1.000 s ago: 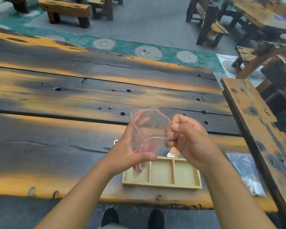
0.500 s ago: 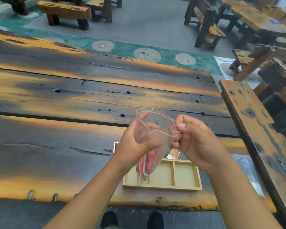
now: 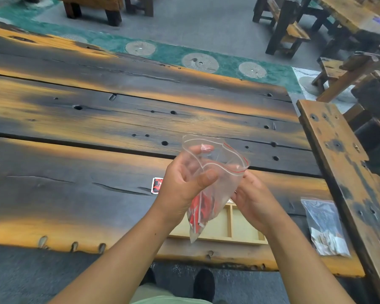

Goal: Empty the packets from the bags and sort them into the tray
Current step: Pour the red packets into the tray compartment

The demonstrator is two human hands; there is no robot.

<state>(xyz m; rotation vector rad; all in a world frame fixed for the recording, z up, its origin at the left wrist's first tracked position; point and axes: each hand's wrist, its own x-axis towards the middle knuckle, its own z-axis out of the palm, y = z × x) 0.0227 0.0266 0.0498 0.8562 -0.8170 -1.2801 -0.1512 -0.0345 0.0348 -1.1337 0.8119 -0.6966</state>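
Note:
My left hand [image 3: 184, 185] grips the upper side of a clear zip bag [image 3: 219, 172], its red-lined mouth gaping upward. Several red packets [image 3: 201, 210] lie in the bag's lower corner, which hangs over the wooden tray [image 3: 239, 239]. My right hand [image 3: 252, 198] holds the bag's right side lower down, fingers closed on the plastic. The tray has several compartments, partly hidden by my hands and the bag. One red and black packet [image 3: 156, 185] lies on the table left of my left hand. A second clear bag [image 3: 324, 224] with dark and white packets lies at the right.
The work happens near the front edge of a dark, orange-streaked plank table [image 3: 97, 150]. A wooden bench [image 3: 347, 172] runs along the right side. More benches and tables stand on the floor beyond. My shoes show below the table edge.
My right hand has slid from the bag's mouth down to its lower right side. The bag's mouth has opened wider and the bag sits a little higher and more upright.

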